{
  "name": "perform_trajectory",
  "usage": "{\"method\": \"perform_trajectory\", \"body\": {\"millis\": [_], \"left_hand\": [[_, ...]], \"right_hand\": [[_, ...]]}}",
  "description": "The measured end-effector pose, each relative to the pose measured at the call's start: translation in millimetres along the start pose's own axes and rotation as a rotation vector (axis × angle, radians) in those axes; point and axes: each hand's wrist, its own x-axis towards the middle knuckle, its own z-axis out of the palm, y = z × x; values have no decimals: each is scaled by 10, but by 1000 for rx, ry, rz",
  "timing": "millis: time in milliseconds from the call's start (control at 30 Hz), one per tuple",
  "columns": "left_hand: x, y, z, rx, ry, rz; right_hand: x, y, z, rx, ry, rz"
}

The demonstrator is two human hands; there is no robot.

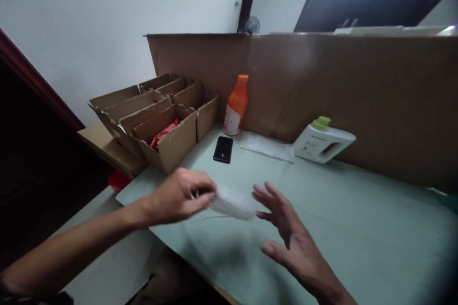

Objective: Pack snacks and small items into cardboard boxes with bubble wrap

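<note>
Pinched in my left hand [189,195] is one end of a whitish, see-through piece of bubble wrap [233,203], blurred by motion and held above the table. My right hand [286,233] is just to the right of its far end, fingers spread and thumb apart, with nothing in it. Beyond my hands a black phone [223,149] lies flat. A second, flat strip of bubble wrap [266,147] rests behind it, towards the cardboard wall.
An orange bottle [236,105] stands at the back. A white jug with a green cap [322,140] leans against the cardboard wall [386,105]. Divided cardboard boxes [179,145], one holding a red packet [165,133], occupy the left of the pale green table [343,228].
</note>
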Motion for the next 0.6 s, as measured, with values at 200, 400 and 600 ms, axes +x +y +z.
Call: {"method": "perform_trajectory", "body": {"millis": [200,400,600], "left_hand": [[451,-430,22,-80,77,-39],[1568,-789,-1091,451,364,-209],[2654,-1325,-1255,625,42,-404]], "right_hand": [[825,61,-168,-286,-108,-18],[1624,622,-924,-844,449,-198],[1597,1446,-283,-803,292,-250]]}}
